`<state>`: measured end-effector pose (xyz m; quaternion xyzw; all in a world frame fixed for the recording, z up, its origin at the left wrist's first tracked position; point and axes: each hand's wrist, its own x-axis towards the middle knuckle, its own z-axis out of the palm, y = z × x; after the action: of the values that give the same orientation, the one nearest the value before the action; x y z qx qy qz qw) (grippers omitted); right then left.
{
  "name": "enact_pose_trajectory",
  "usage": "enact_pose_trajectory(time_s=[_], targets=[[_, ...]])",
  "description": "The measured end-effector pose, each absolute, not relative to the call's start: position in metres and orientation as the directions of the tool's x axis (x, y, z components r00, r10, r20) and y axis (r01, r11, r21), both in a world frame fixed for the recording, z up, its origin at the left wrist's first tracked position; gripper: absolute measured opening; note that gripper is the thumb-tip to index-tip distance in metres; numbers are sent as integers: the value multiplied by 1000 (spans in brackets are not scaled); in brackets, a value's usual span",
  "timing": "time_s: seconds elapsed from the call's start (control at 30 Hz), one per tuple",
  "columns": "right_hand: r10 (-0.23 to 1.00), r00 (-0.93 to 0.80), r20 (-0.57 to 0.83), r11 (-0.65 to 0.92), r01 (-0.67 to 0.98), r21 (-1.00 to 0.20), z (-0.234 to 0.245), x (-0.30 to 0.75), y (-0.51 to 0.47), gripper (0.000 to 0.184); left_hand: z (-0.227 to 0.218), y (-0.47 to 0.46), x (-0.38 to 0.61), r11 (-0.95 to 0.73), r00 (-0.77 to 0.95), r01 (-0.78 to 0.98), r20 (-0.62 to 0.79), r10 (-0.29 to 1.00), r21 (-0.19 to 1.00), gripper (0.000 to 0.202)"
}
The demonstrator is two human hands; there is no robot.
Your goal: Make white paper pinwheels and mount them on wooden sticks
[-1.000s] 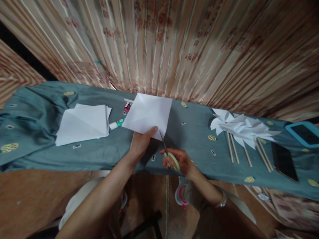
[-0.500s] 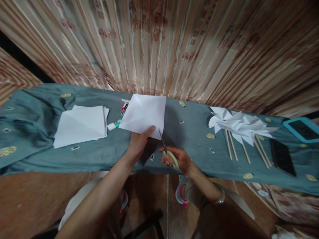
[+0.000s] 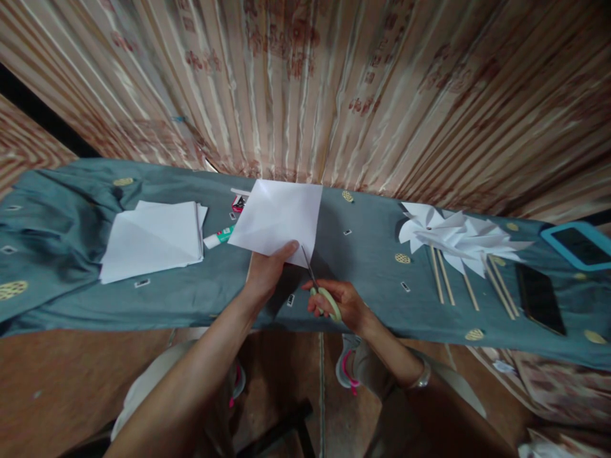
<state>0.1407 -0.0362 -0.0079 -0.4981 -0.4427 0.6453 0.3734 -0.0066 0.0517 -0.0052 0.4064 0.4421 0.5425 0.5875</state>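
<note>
In the head view, a square sheet of white paper [image 3: 281, 213] is held above the cloth-covered table [image 3: 367, 289], its near edge pinched by the left hand [image 3: 267, 273], thumb on top and fingers hidden beneath. Scissors with pale green handles [image 3: 330, 305] are gripped by the right hand [image 3: 344, 301], its fingers curled about the handles; the blades are set at the sheet's near right corner. A glue stick [image 3: 218, 238] and stacked white paper [image 3: 153, 242] are seen to the left. Paper pinwheels on sticks [image 3: 456, 232] are laid to the right, beside a dark smartphone [image 3: 539, 299].
</note>
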Motion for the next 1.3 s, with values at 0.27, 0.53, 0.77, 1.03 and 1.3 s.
enact_pose_trajectory(time_s=[0.27, 0.53, 0.77, 1.03, 1.3], targets=[[926, -223, -305, -318, -24, -948, -10, 142, -37, 47, 1, 52, -6, 96, 13, -295, -97, 995, 951, 44], [918, -214, -333, -346, -23, -938, -8, 141, -36, 50, -2, 51, -6, 81, 15, -296, -80, 997, 952, 47], [922, -192, -337, -351, -45, -935, -6, 139, -36, 49, -1, 51, -7, 99, 24, -288, -97, 995, 953, 47], [919, -193, -344, -363, -76, -929, -4, 137, -35, 47, -1, 51, -8, 95, 30, -276, -91, 995, 956, 44], [920, -186, -344, -365, -94, -926, -6, 136, -35, 49, 2, 52, -7, 135, 10, -254, -137, 991, 958, 45]])
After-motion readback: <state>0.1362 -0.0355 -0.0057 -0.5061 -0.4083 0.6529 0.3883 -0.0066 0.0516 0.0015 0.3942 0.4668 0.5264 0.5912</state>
